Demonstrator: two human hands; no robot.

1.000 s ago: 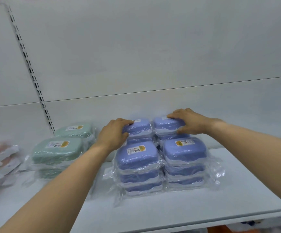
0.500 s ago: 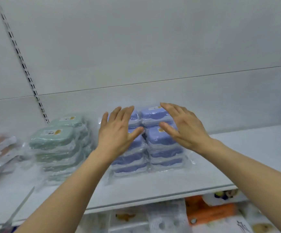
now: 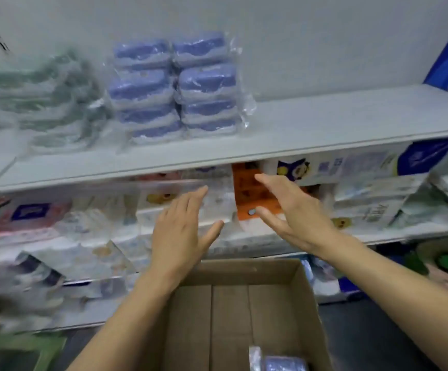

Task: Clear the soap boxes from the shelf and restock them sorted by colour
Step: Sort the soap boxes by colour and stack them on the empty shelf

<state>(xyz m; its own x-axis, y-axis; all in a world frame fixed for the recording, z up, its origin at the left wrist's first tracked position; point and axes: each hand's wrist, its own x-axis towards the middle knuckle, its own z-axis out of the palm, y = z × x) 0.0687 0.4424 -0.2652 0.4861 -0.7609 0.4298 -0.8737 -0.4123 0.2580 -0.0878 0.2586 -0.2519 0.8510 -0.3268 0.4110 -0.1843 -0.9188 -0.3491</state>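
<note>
While the blue soap boxes (image 3: 174, 87) sat stacked on the white shelf (image 3: 324, 124), well above both hands, the left hand (image 3: 181, 231) and right hand (image 3: 291, 212) hung flat-fingered and empty over a cardboard box (image 3: 244, 311). One wrapped blue box (image 3: 281, 364) lay inside it; green boxes (image 3: 48, 103) stood blurred at left.

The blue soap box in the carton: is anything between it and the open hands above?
Nothing visible. Both hands, left and right, hang open over the carton; the blue box lies uncovered at its near edge, partly cut off by the frame.
</note>
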